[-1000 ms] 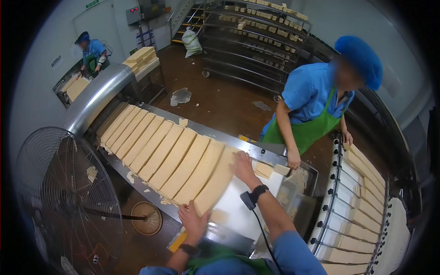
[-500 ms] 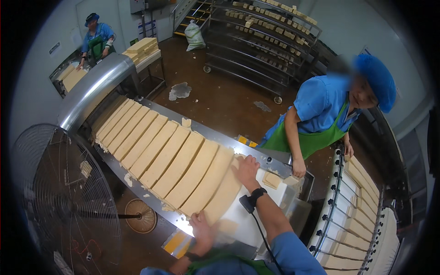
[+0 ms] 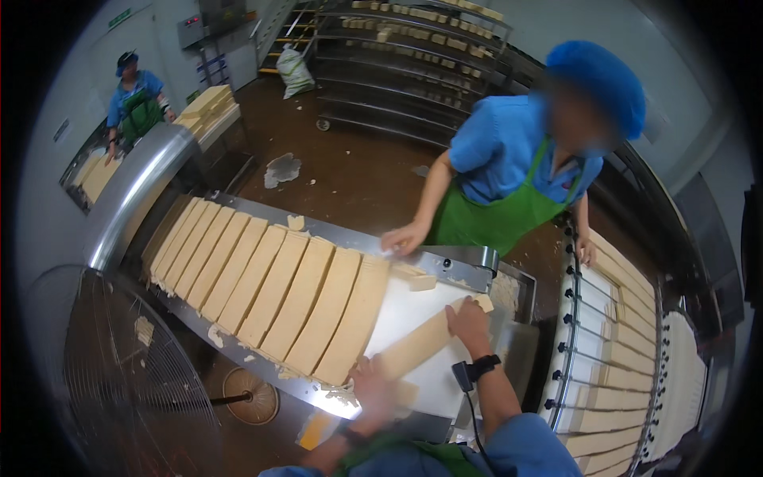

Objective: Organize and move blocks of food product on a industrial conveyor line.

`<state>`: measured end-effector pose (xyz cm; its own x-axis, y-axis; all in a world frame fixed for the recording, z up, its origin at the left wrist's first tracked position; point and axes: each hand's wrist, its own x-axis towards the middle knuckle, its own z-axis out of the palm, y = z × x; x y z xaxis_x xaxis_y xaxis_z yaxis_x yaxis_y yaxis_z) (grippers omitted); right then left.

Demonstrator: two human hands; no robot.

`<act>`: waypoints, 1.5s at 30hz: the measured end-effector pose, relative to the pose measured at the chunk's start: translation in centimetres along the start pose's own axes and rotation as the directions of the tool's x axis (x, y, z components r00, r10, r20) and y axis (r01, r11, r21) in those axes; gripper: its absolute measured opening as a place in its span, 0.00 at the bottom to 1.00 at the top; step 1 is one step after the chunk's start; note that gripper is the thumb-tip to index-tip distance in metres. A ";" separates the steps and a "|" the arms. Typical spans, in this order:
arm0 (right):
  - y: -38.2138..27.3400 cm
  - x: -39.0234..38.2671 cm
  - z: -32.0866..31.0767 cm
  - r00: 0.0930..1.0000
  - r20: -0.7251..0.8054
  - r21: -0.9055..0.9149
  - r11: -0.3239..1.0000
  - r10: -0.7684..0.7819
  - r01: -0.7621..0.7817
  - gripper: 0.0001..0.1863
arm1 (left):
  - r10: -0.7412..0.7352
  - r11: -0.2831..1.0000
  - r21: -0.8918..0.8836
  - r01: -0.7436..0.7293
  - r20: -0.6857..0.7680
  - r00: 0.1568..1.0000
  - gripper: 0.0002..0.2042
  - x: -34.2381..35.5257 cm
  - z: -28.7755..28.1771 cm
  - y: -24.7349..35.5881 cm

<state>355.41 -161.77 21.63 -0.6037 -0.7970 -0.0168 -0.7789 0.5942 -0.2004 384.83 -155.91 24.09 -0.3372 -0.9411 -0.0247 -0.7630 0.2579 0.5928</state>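
A long pale-yellow, dough-like strip [image 3: 425, 342] lies slantwise over the white belt, apart from the row of strips. My right hand [image 3: 469, 326] is closed on its far right end, a dark band on the wrist. At the near left end my left hand [image 3: 373, 389] grips it, blurred by motion and close to the last strip of the row [image 3: 359, 318]. Small pale offcuts [image 3: 413, 277] sit by the belt's far edge. A partly hidden pale piece [image 3: 405, 395] lies beside my left hand.
Across the belt, a co-worker in a green apron [image 3: 497, 211] has one hand near the row's far end. A roller conveyor with strips [image 3: 620, 366] stands right. A wire fan [image 3: 119, 358] is at near left. Behind are a tray rack [image 3: 389, 87] and another person [image 3: 139, 103].
Both hands have drawn the end strip away from the row, its far end swinging right. The co-worker's hand has moved left from the belt's end toward the row. The view has shifted.
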 end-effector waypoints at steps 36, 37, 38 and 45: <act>45.4 -51.6 -14.5 0.310 -0.504 0.430 0.545 0.806 -0.720 0.23 | 0.744 0.532 -0.626 -0.570 0.667 -0.039 0.37 -25.1 10.6 30.8; 46.3 -51.9 -14.2 0.305 -0.506 0.430 0.543 0.807 -0.721 0.23 | 0.746 0.527 -0.629 -0.571 0.665 -0.044 0.37 -25.5 11.6 30.7; 47.1 -52.1 -14.0 0.382 -0.419 0.349 0.535 0.823 -0.769 0.23 | 0.761 0.501 -0.646 -0.576 0.646 -0.063 0.36 -25.7 12.9 30.7; 46.3 -49.8 -17.1 0.276 -0.464 0.113 0.365 0.842 -0.924 0.23 | 0.796 0.531 -0.693 -0.488 0.605 0.008 0.31 -27.6 18.0 32.9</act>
<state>346.47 -92.69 29.96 -0.9011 0.3305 0.2807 0.2929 0.9413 -0.1681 359.12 -117.49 29.76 -0.9440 0.3297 -0.0152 0.1410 0.4444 0.8846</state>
